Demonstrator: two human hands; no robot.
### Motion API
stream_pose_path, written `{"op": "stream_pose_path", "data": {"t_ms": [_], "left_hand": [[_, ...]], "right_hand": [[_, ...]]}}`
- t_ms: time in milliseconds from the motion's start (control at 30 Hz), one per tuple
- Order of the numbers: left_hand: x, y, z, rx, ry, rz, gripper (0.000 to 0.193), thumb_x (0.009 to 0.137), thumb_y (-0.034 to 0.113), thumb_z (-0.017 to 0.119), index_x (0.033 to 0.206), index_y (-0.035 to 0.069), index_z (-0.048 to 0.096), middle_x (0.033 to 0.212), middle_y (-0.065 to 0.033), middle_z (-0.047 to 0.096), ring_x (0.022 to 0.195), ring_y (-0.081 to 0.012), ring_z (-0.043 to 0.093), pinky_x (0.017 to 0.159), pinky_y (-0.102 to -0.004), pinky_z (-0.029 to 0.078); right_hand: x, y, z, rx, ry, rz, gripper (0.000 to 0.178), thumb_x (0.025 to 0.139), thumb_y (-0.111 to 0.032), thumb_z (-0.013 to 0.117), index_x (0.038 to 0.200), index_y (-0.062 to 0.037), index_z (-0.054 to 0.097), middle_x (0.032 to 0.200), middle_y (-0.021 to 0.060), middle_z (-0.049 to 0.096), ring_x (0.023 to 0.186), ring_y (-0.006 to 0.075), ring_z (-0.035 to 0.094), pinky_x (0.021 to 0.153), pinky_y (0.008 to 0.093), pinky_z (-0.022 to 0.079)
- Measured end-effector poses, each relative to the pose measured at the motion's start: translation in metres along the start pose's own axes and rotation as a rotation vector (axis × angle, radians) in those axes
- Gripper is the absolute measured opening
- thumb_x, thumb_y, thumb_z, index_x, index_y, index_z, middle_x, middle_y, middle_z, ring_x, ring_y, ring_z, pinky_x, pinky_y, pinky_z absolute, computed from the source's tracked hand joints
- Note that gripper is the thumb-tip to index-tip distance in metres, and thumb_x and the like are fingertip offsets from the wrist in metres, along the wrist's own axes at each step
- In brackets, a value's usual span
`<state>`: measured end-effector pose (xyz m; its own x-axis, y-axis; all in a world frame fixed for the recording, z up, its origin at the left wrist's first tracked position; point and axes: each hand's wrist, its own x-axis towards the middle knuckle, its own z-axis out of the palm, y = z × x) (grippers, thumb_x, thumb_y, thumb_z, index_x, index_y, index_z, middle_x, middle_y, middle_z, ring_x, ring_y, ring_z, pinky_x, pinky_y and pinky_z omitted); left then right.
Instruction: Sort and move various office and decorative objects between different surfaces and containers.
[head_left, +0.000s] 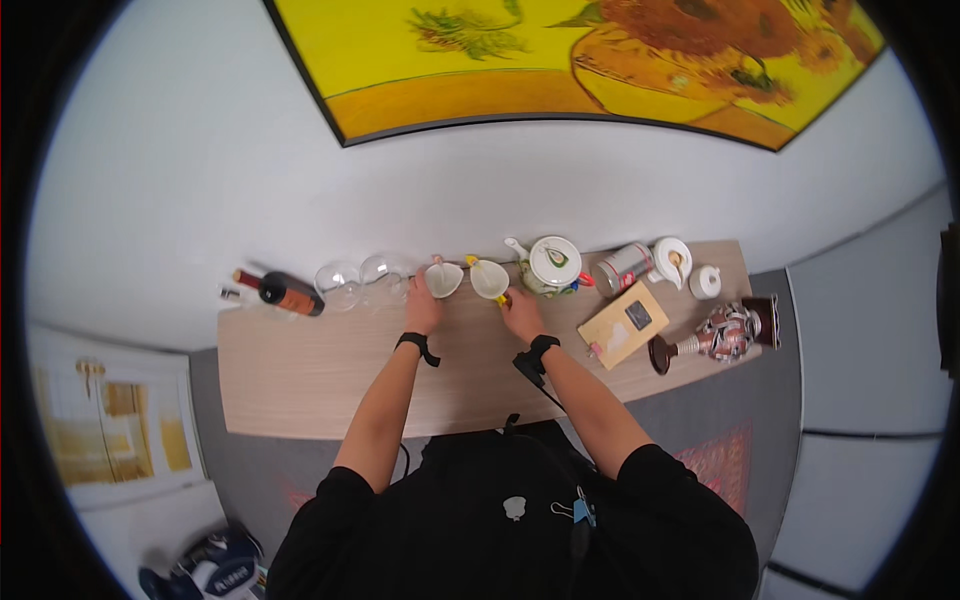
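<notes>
Two small white cups stand side by side near the back of the wooden table. My left hand (422,308) has its fingers against the left side of the left cup (444,281), which has a pinkish piece at its far rim. On the right cup (488,279), yellow parts show at the far left and near right. My right hand (522,314) pinches the yellow handle at its near right. Both cups look upright. Black bands wrap both my wrists.
Left of the cups are clear glasses (383,279) and a dark wine bottle (290,294). To the right stand a painted teapot (555,262), a glass jar (622,269), white lidded pots (671,262), a tan box (623,325) and a patterned vase (727,333) lying down. A wall rises behind the table.
</notes>
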<state>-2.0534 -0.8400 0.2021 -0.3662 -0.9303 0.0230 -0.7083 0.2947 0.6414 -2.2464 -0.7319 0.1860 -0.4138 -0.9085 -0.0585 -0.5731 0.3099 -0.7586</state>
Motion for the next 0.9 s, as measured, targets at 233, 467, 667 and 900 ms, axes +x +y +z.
{"op": "stream_pose_path", "data": {"t_ms": [233, 467, 667, 900], "left_hand": [[0.014, -0.038, 0.012, -0.031, -0.202, 0.198, 0.056, 0.071, 0.010, 0.064, 0.120, 0.000, 0.038, 0.108, -0.0216, 0.054, 0.102, -0.0372, 0.052, 0.085, -0.0429, 0.043], [-0.022, -0.016, 0.010, -0.235, -0.231, 0.038, 0.053, 0.072, 0.015, 0.068, 0.116, 0.001, 0.041, 0.111, -0.0192, 0.054, 0.104, -0.0333, 0.053, 0.085, -0.0397, 0.043], [-0.056, -0.048, -0.007, -0.379, -0.258, 0.203, 0.052, 0.070, 0.012, 0.070, 0.114, 0.003, 0.045, 0.106, -0.0136, 0.059, 0.100, -0.0283, 0.057, 0.082, -0.0358, 0.045], [-0.106, -0.042, -0.035, -0.317, -0.322, 0.231, 0.045, 0.071, 0.007, 0.067, 0.113, 0.005, 0.051, 0.101, -0.0148, 0.061, 0.096, -0.0304, 0.059, 0.080, -0.0371, 0.045]], "right_hand": [[-0.033, 0.003, 0.009, 0.016, -0.038, 0.153, 0.027, 0.078, -0.017, 0.052, 0.104, -0.0088, 0.054, 0.094, 0.0179, 0.061, 0.086, 0.0354, 0.058, 0.074, 0.0435, 0.047], [-0.068, 0.012, 0.017, 0.049, -0.131, 0.346, 0.029, 0.080, -0.021, 0.052, 0.106, -0.0080, 0.054, 0.095, 0.0186, 0.061, 0.087, 0.0368, 0.058, 0.076, 0.0426, 0.046], [-0.097, 0.002, 0.026, 0.073, -0.023, 0.198, 0.028, 0.080, -0.024, 0.055, 0.100, -0.0044, 0.056, 0.093, 0.0205, 0.061, 0.087, 0.0379, 0.057, 0.075, 0.0436, 0.046], [-0.153, 0.017, 0.005, 0.146, 0.053, 0.241, 0.017, 0.084, -0.014, 0.050, 0.089, -0.0003, 0.058, 0.078, 0.0192, 0.061, 0.073, 0.0362, 0.058, 0.067, 0.0402, 0.046]]}}
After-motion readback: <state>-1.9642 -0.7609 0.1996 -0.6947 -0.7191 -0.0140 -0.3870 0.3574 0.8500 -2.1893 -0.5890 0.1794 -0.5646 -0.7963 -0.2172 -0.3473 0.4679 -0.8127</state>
